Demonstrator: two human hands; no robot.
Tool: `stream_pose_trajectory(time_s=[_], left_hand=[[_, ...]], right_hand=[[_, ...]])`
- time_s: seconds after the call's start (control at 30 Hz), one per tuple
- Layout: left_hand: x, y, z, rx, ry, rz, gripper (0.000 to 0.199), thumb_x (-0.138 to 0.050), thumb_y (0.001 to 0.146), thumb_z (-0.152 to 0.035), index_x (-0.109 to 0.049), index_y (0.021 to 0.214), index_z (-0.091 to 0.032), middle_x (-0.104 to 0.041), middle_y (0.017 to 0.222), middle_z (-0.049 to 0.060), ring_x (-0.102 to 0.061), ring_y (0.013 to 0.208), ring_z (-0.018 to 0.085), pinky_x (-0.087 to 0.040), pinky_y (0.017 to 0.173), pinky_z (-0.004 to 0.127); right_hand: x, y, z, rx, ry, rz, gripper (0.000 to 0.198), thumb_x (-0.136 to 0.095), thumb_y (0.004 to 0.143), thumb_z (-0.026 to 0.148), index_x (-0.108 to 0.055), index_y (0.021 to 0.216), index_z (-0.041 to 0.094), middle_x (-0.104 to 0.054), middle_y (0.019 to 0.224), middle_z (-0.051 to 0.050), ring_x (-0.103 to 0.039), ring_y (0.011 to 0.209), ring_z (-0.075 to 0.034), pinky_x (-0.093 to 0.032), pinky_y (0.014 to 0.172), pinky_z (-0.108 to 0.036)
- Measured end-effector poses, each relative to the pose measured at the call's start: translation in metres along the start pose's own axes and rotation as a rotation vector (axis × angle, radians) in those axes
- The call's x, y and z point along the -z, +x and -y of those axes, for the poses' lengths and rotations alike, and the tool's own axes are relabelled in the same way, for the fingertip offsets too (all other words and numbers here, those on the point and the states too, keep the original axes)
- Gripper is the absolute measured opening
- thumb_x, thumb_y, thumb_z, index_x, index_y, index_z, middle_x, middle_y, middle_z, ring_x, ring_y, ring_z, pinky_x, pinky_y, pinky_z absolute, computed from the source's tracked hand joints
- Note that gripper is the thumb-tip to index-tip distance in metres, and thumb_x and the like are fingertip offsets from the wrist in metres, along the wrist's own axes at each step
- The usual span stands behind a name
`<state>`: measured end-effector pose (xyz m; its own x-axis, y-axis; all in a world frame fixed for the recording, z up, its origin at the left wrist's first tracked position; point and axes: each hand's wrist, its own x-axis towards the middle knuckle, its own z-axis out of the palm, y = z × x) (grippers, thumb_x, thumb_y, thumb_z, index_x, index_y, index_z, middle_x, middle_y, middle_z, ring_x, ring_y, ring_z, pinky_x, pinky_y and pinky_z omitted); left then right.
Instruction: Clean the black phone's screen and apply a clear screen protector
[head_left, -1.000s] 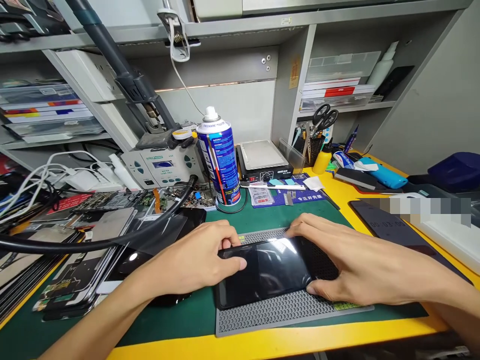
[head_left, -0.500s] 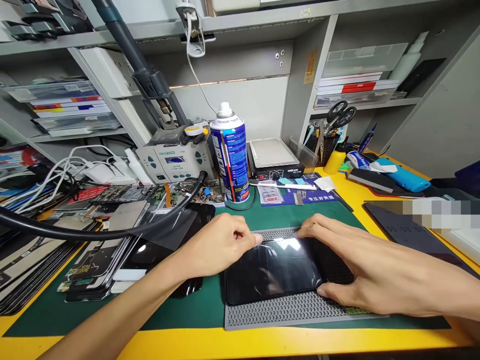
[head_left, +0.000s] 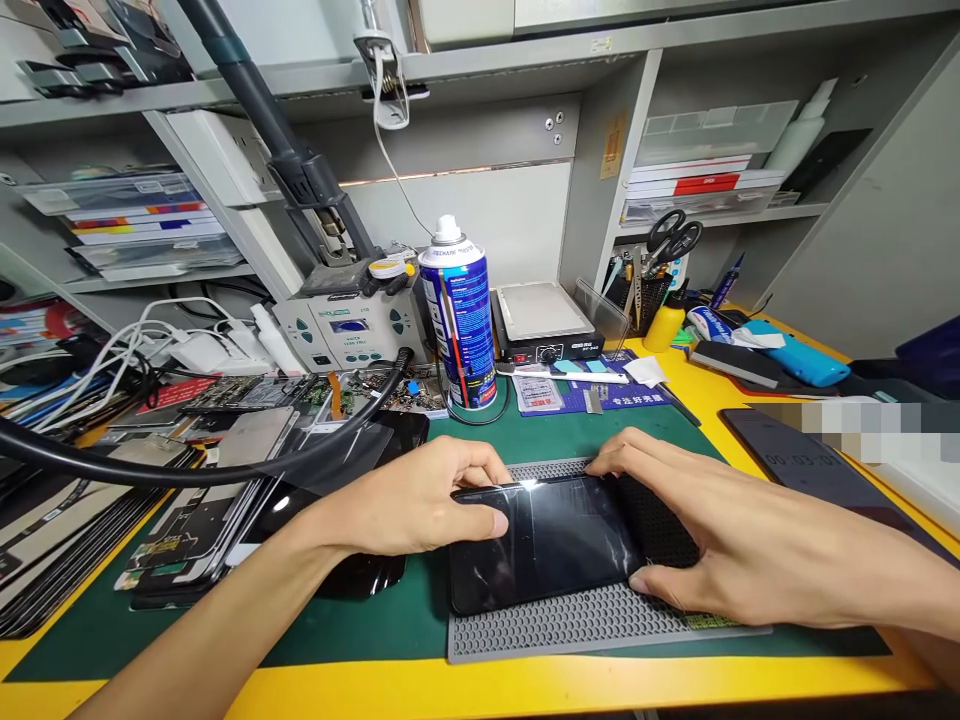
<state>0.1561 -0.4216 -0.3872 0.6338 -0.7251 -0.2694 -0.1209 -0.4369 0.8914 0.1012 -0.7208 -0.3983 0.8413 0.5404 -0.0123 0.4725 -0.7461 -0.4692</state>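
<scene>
A black phone (head_left: 555, 540) with a glossy, reflective screen lies lengthwise on a grey honeycomb-patterned mat (head_left: 525, 632). My left hand (head_left: 442, 500) grips its left part, the thumb flat on the screen and the fingers bent behind the far edge. Around the right end closes my right hand (head_left: 720, 535), with the thumb at the near edge and the fingertips at the far edge. The left fingertips are hidden behind the phone.
Phone panels (head_left: 214, 500) are piled at the left. Behind stand a blue spray can (head_left: 469, 320), a soldering station (head_left: 352, 325) and a small hot plate (head_left: 544, 320). A thick black cable (head_left: 225, 470) arches over the left side. Another phone (head_left: 795, 460) lies right, showing a timer.
My left thumb has moved from the far edge down onto the screen, and the left fingers now reach behind the phone. My right hand keeps its hold. The view has shifted slightly.
</scene>
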Motion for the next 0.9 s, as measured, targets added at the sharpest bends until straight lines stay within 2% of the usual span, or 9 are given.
stream_pose_trajectory(time_s=[0.17, 0.3, 0.5, 0.6, 0.9], left_hand=[[0.0, 0.0, 0.005, 0.008, -0.064, -0.017, 0.015, -0.068, 0.087, -0.027, -0.062, 0.096, -0.016, -0.067, 0.092, 0.002, -0.062, 0.087, 0.018, -0.048, 0.079, 0.03], [0.002, 0.002, 0.007, 0.014, -0.058, -0.045, 0.016, -0.068, 0.089, -0.029, -0.063, 0.098, -0.017, -0.068, 0.094, 0.002, -0.063, 0.089, 0.018, -0.048, 0.08, 0.03], [0.004, 0.002, 0.007, -0.01, -0.011, -0.073, 0.014, -0.065, 0.092, -0.031, -0.064, 0.098, -0.019, -0.069, 0.095, 0.001, -0.063, 0.089, 0.018, -0.048, 0.079, 0.03], [0.004, 0.0, 0.003, -0.018, 0.02, -0.118, 0.014, -0.065, 0.092, -0.031, -0.066, 0.098, -0.019, -0.069, 0.097, 0.001, -0.063, 0.093, 0.02, -0.048, 0.083, 0.032], [0.012, -0.007, -0.002, 0.041, -0.123, -0.242, 0.038, -0.07, 0.083, -0.038, -0.07, 0.114, -0.016, -0.073, 0.108, 0.007, -0.065, 0.099, 0.026, -0.048, 0.086, 0.039]], right_hand=[[0.002, 0.001, 0.004, -0.015, -0.035, 0.041, 0.045, -0.07, 0.082, 0.034, -0.052, 0.123, 0.03, -0.06, 0.115, -0.004, -0.063, 0.098, -0.025, -0.054, 0.078, -0.034], [0.003, 0.003, 0.007, -0.022, -0.07, 0.057, 0.046, -0.068, 0.084, 0.031, -0.047, 0.124, 0.028, -0.055, 0.12, -0.005, -0.06, 0.106, -0.024, -0.053, 0.088, -0.037], [0.004, 0.005, 0.008, -0.012, -0.066, 0.01, 0.047, -0.067, 0.085, 0.029, -0.046, 0.127, 0.026, -0.051, 0.122, -0.005, -0.058, 0.109, -0.024, -0.052, 0.089, -0.037], [0.004, 0.005, 0.009, 0.026, -0.077, -0.032, 0.049, -0.068, 0.086, 0.026, -0.046, 0.13, 0.025, -0.051, 0.121, -0.006, -0.057, 0.11, -0.024, -0.051, 0.09, -0.037], [0.004, 0.009, 0.008, 0.008, -0.127, -0.116, 0.048, -0.066, 0.089, 0.033, -0.045, 0.132, 0.025, -0.051, 0.122, -0.008, -0.057, 0.106, -0.026, -0.052, 0.088, -0.041]])
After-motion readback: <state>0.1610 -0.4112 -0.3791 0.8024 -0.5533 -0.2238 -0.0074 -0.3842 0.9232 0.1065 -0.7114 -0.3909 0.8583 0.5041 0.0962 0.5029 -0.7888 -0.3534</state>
